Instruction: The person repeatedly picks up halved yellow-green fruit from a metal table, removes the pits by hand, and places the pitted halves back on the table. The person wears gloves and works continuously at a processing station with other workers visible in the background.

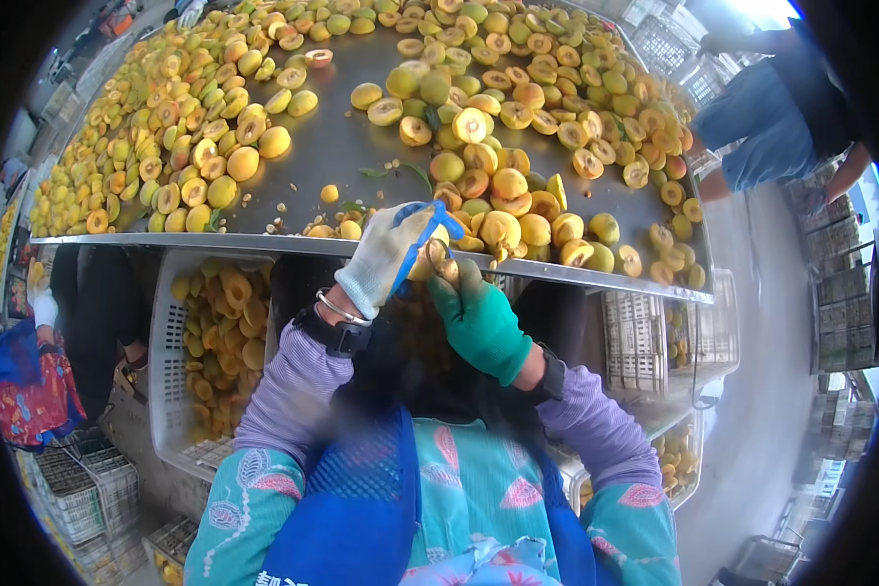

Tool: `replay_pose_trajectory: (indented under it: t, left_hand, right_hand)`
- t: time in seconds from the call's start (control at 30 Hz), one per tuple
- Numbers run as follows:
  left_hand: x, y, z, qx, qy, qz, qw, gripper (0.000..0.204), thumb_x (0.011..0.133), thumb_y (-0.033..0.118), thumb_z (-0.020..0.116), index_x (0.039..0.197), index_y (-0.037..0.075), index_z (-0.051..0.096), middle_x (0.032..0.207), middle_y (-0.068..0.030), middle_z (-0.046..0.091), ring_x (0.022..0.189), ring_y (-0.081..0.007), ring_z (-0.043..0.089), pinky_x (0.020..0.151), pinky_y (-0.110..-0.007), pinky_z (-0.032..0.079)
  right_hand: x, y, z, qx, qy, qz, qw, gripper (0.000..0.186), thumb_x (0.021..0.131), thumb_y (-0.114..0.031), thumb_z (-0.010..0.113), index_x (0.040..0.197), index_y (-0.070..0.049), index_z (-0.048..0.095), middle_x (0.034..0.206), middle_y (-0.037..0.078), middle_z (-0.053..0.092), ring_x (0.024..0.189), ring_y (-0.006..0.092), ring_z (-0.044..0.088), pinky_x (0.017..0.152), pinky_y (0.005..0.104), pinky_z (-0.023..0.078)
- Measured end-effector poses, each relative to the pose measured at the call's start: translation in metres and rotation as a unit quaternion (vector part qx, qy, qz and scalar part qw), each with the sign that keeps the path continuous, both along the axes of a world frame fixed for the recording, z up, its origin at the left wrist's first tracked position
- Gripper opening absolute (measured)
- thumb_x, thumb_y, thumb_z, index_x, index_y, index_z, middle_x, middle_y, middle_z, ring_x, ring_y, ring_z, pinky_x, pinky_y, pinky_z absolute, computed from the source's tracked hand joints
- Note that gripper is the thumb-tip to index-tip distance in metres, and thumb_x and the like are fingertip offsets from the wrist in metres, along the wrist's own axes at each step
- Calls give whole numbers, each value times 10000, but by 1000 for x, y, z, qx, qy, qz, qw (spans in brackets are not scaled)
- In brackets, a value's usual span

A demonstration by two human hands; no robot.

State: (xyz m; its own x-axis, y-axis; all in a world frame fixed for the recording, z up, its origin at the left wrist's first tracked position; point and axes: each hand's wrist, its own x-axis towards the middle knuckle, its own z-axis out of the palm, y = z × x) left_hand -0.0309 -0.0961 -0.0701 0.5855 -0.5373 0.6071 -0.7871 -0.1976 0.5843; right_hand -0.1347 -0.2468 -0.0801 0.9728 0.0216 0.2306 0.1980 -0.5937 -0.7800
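Note:
My left hand, in a white glove with blue coated fingers, is closed around a yellow peach piece just off the table's near edge. My right hand, in a green glove, meets it from the right, its thumb and fingers pinched. Between the two hands shows a small brownish loop-shaped thing at the right fingertips; its kind is too small to tell. Just beyond my hands, whole and halved yellow peaches are heaped on the metal table. Some halves show brown pits or hollows.
The table's raised metal rim runs across in front of me. Below it, a white crate of peach halves stands at left, another crate at right. A person stands at the far right. Stacked crates line the right side.

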Motion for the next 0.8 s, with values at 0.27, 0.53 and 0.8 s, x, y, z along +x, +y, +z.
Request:
replay_pose_trajectory:
  t: [0.27,0.53,0.8]
  left_hand:
    - [-21,-25,-11,-210,483,7,850,295,977,255,556,1045,-11,665,895,-76,702,758,-161,669,692,-283,532]
    - [-26,-29,-14,-273,367,31,889,320,985,258,534,1042,-32,658,945,-87,687,809,-157,658,754,-284,542]
    - [-11,-16,-3,-148,432,-26,889,332,983,261,555,1047,-48,657,900,-111,698,752,-167,679,710,-298,565]
  right_hand:
    - [-6,8,-1,88,97,-34,991,318,977,-295,556,995,19,504,752,270,625,703,447,630,558,500,462]
    - [4,17,1,256,208,-22,944,327,997,-328,524,1008,-2,544,725,139,612,601,238,594,527,352,453]
    - [-1,24,-5,352,226,-14,908,361,997,-416,484,978,-62,553,642,28,546,455,106,480,423,257,394]
